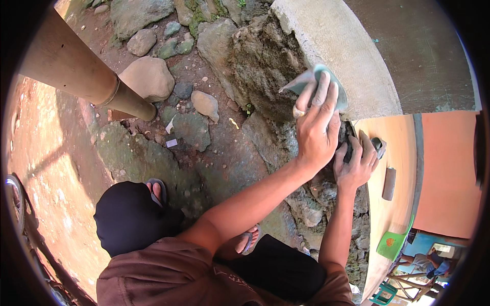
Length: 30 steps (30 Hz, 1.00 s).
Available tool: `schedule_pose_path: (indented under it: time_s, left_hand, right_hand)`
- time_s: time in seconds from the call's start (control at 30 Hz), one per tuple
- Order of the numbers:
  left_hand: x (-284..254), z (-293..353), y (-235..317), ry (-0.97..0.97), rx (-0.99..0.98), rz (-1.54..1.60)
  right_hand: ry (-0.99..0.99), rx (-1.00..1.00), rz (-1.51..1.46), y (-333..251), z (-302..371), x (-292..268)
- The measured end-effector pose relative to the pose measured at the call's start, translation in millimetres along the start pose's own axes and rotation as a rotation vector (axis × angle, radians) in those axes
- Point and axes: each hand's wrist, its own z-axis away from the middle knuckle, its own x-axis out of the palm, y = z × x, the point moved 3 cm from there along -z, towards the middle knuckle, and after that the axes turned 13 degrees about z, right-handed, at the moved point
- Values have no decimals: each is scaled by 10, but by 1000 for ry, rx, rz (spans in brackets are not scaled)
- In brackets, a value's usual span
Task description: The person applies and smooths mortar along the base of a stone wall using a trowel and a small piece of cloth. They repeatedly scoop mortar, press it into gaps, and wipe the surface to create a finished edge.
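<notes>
Camera on head, looking down; clock directions from mid-frame. Near 2 o'clock, the person's L hand [316, 135] is holding a folded grey-green sheet [341, 94], prob. abrasive paper, against the edge of a pale concrete ledge [360, 56]. Its fingers are lying long and nearly flat over the sheet, likely b/c that spreads pressure and steadies the fold. The L forearm [260, 196] is crossing in front of the body to reach there. At 3 o'clock, the R hand [356, 166] is arching at the rim of a tan slab [377, 219], fingers half curled and spread, maybe bracing the person's crouch. A dark object [378, 146] is showing just past its fingertips; can't tell from this angle if the R hand has hold of anything. Just past 3 o'clock, a short grey bar [389, 184] is lying on the slab near the R hand, seemingly w/in easy reach. A rough stone wall [265, 56] is running beside the ledge at 12. At 10, a brown pole [87, 71] is slanting in, its foot near loose rocks [148, 79].
</notes>
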Motion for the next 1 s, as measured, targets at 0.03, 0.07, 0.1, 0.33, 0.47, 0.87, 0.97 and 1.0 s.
schedule_pose_path:
  time_s: [0.03, 0.07, 0.1, 0.33, 0.47, 0.87, 0.97, 1.0]
  left_hand:
    - [-25, -96, -81, 54, 22, -25]
    - [-57, -301, -167, 104, 42, -44]
    - [-122, -488, -284, 200, 8, -76]
    - [-120, -266, -145, 184, -163, 168]
    - [-293, -455, -127, 168, 70, -111]
    - [-572, -726, -364, 187, -129, 369]
    - [-680, -810, -556, 94, -172, 307]
    - [-714, -867, -579, -22, -237, 325]
  right_hand:
    - [5, 2, -3, -7, -7, 19]
    - [7, 6, 0, 4, -7, 18]
    - [-2, 3, -4, -13, -26, -3]
    - [18, -15, -3, -50, -57, 9]
    - [19, -21, 0, -7, -31, 6]
    - [22, -20, -11, -27, -32, 5]
    - [28, -22, -10, -15, -46, -16]
    - [25, -19, -14, -17, -56, -21]
